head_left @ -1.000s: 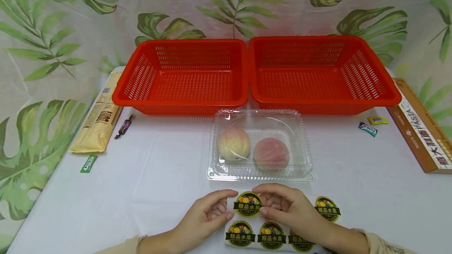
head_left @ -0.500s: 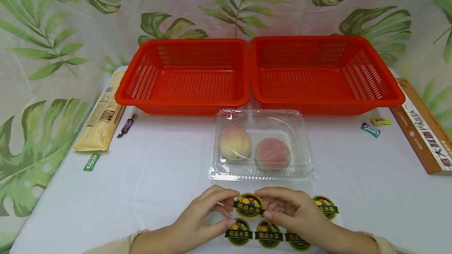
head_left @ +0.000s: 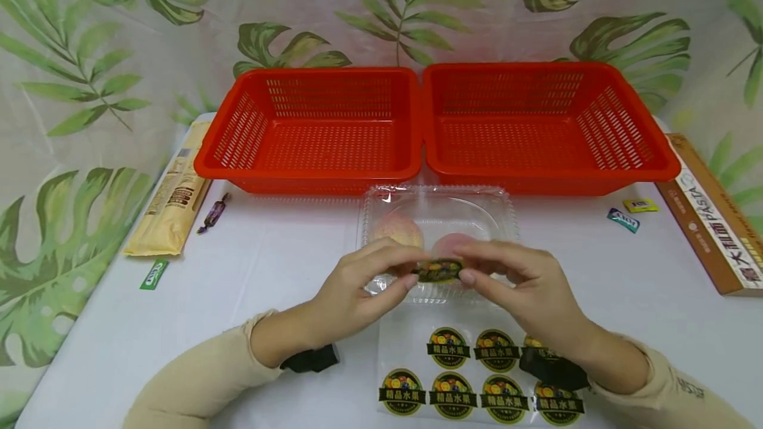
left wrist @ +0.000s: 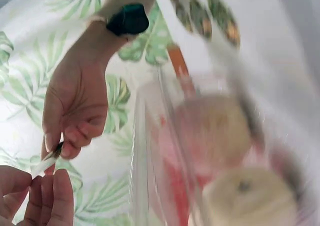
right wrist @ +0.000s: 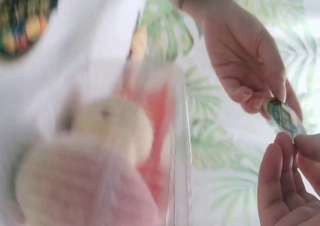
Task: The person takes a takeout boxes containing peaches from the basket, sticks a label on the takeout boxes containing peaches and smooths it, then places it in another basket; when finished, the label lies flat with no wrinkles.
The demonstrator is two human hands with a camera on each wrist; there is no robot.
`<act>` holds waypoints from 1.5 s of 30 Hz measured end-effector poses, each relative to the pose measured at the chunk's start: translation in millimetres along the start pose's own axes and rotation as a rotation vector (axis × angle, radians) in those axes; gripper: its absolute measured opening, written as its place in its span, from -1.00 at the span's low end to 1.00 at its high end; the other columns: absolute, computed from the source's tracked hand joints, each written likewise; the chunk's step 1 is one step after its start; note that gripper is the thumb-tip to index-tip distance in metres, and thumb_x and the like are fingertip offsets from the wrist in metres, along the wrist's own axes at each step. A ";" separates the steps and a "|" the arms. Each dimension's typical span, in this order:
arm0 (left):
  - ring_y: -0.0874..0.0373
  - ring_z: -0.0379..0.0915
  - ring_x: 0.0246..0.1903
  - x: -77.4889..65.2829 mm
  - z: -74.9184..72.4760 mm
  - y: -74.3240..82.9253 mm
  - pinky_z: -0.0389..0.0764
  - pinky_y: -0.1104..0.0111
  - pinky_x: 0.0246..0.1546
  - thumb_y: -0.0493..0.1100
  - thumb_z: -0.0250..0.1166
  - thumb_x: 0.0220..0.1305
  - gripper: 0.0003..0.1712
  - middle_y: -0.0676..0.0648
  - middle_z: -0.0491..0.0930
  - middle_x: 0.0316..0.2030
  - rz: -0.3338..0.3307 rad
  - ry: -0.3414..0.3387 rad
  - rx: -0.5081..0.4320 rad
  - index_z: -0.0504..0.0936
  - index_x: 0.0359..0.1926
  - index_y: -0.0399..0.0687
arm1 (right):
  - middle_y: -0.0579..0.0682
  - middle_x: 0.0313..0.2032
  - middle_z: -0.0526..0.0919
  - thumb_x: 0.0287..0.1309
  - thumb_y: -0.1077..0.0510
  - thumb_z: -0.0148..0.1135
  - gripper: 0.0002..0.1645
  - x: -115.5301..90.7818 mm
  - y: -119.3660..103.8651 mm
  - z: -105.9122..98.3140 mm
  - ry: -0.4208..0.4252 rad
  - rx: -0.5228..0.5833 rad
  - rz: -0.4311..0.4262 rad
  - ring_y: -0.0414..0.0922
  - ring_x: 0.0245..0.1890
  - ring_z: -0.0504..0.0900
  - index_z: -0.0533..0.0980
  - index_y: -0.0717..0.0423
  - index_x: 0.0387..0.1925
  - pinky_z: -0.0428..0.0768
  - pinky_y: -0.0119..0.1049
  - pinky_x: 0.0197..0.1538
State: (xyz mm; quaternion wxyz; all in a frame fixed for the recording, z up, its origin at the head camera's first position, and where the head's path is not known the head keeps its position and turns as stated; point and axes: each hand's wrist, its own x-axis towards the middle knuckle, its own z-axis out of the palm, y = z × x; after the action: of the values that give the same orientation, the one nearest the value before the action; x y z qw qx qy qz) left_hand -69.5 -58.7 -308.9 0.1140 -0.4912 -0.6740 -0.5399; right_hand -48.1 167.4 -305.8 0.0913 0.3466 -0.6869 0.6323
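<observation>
In the head view, a round black-and-gold fruit label sticker [head_left: 440, 271] is held up in front of a clear plastic clamshell box [head_left: 471, 198]. My left hand [head_left: 352, 293] pinches its left edge between thumb and fingers. From the other side, my right hand [head_left: 530, 283] pinches the right edge. Both wrist views show the sticker [right wrist: 285, 118] stretched between the two hands. Inside the closed box lie a yellowish-pink peach [head_left: 396, 225] and a pinker peach [head_left: 453, 247], both partly hidden by the hands. Below the hands lies a white sticker sheet [head_left: 402, 346] with several more labels.
Two red plastic baskets [head_left: 307, 181] [head_left: 551, 181] stand side by side behind the box. A yellow package [head_left: 169, 210] and small candies [head_left: 213, 212] lie at left. On the right are a brown pasta box [head_left: 712, 217] and two candies [head_left: 624, 220].
Both hands have lifted the sticker off the sheet and moved it forward, over the front of the clamshell box. A bare spot now shows at the sheet's upper left.
</observation>
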 end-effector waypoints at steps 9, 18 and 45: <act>0.27 0.46 -0.30 31.6 -10.8 -47.2 0.53 0.47 -0.30 -0.40 0.17 0.16 -0.65 -0.05 0.55 -0.21 -0.183 -0.031 0.099 0.49 0.00 -0.18 | -0.02 -0.32 0.62 -0.08 0.47 0.24 -0.52 26.7 23.3 -19.8 0.049 -0.337 0.147 -0.16 -0.41 0.57 0.53 0.16 -0.04 0.56 -0.43 -0.30; 0.34 0.41 -0.42 27.2 -7.8 -70.4 0.47 0.54 -0.36 -0.39 0.18 0.15 -0.61 0.05 0.57 -0.32 -0.323 -0.147 0.216 0.50 0.02 -0.08 | -0.10 -0.25 0.59 -0.03 0.34 0.29 -0.48 27.7 48.6 -23.6 -0.050 -0.554 0.225 -0.25 -0.47 0.50 0.50 0.03 0.04 0.46 -0.42 -0.49; 0.33 0.32 -0.49 33.0 -6.1 -73.8 0.38 0.52 -0.47 -0.23 0.24 0.14 -0.63 0.13 0.46 -0.49 -0.417 -0.249 0.436 0.52 0.02 -0.06 | -0.09 -0.41 0.43 0.00 0.26 0.29 -0.43 28.3 50.8 -16.9 -0.125 -0.730 0.300 -0.19 -0.48 0.33 0.41 0.12 0.12 0.35 -0.39 -0.52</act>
State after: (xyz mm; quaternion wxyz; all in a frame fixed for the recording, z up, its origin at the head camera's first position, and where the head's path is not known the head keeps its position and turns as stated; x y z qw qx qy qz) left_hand -146.0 -41.2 -329.3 0.0201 -0.3689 -0.8684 -0.3306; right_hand -104.5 171.0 -327.7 0.0730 0.2250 -0.9137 0.3304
